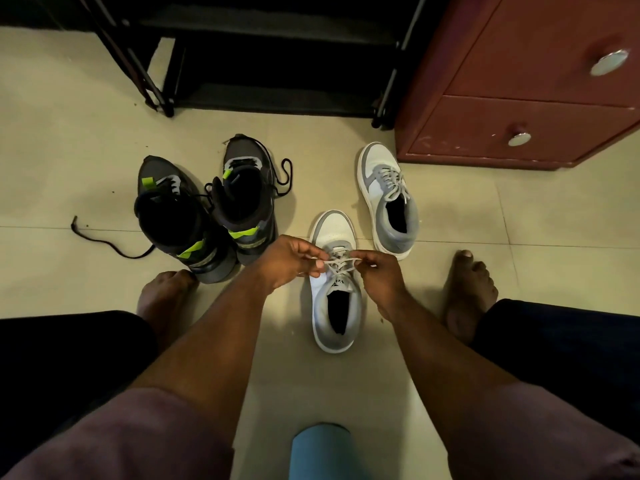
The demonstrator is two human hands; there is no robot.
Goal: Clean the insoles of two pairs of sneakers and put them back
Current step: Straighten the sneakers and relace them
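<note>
A white and grey sneaker point(335, 306) stands on the floor between my feet, toe pointing away. My left hand point(289, 259) pinches its grey lace point(337, 263) on the left side, and my right hand point(379, 271) pinches the lace on the right. The second white and grey sneaker point(388, 199) lies farther off to the right, laced. Two black high-top sneakers with neon green straps point(180, 216) point(244, 199) stand side by side on the left, laces loose. No insole shows outside a shoe.
A black shoe rack point(263, 64) stands at the back. A red-brown cabinet with round knobs point(519, 98) is at the right. A loose black lace point(104, 242) trails on the tiled floor. My bare feet point(166, 299) point(467, 292) flank the sneaker. A blue object point(320, 452) is at the bottom.
</note>
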